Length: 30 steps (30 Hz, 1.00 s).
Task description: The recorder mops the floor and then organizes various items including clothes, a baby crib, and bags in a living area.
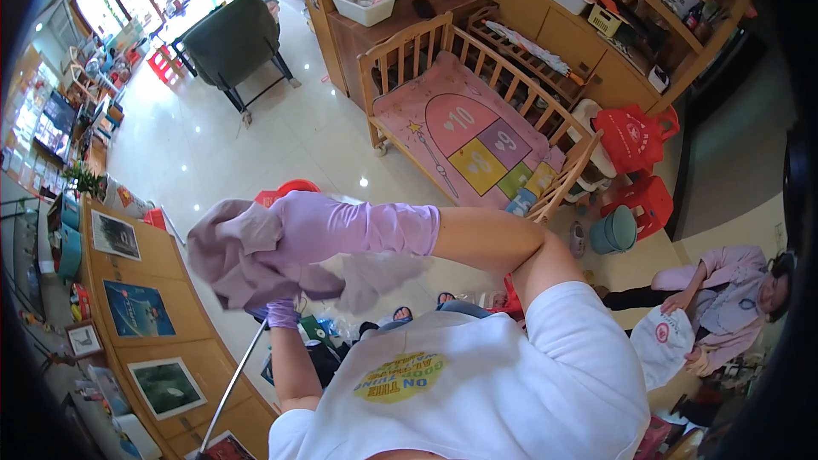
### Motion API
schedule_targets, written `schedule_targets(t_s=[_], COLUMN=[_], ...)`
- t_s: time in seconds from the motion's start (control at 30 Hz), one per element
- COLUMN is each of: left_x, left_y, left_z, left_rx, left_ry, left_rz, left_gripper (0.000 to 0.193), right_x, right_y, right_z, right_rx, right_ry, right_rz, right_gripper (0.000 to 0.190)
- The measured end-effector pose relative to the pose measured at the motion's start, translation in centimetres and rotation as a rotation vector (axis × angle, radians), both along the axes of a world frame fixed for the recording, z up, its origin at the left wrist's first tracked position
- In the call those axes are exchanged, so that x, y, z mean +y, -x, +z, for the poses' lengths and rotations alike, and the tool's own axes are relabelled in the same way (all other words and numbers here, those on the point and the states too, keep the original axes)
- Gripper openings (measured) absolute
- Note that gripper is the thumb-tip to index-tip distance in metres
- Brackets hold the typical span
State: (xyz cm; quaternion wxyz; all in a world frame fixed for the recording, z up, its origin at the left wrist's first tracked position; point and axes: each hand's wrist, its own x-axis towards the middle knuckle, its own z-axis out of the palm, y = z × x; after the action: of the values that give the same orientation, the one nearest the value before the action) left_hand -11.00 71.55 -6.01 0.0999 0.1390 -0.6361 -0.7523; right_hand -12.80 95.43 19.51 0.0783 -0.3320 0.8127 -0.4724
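A crumpled mauve cloth hangs in the air in front of me, with a blurred part trailing to the right. My right hand, in a long lilac rubber glove, reaches across to the left and grips this cloth; its folds cover the fingers. Below it, my left hand is also gloved in lilac and mostly hidden behind the cloth, so its grasp cannot be made out. A thin metal rod slants from beside my left wrist down to the lower left.
At upper right stands a wooden crib with a pink printed mat. A wooden cabinet runs along the left. A dark green chair is farther off. At right, a seated person holds a white cloth bag near a teal bucket.
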Motion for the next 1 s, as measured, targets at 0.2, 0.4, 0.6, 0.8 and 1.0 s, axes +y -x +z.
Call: schedule_targets(t_s=[0.2, 0.4, 0.6, 0.8, 1.0], left_x=[7.1, 8.0, 11.0, 16.8, 24.2], left_y=[0.9, -1.5, 2.2, 9.6, 17.2], left_z=[2.1, 2.4, 4.3, 0.8, 1.4], left_rx=[-0.002, -0.045, -0.086, -0.464, -0.147], left_ry=[-0.207, -0.448, -0.701, -0.617, 0.278], left_rz=[-0.259, -0.483, -0.708, -0.878, -0.897], left_gripper=[0.053, 0.052, 0.052, 0.046, 0.038], right_x=[4.1, 16.3, 25.6, 17.2, 22.5], right_y=[6.9, 11.7, 12.2, 8.1, 13.8], right_z=[1.9, -4.1, -14.0, -14.9, -18.2], right_rx=[-0.108, -0.298, -0.381, -0.278, -0.220], right_ry=[0.528, 0.295, -0.557, -0.556, -0.633], right_rz=[0.041, -0.490, -0.578, -0.043, -0.383], right_gripper=[0.025, 0.050, 0.080, 0.096, 0.042])
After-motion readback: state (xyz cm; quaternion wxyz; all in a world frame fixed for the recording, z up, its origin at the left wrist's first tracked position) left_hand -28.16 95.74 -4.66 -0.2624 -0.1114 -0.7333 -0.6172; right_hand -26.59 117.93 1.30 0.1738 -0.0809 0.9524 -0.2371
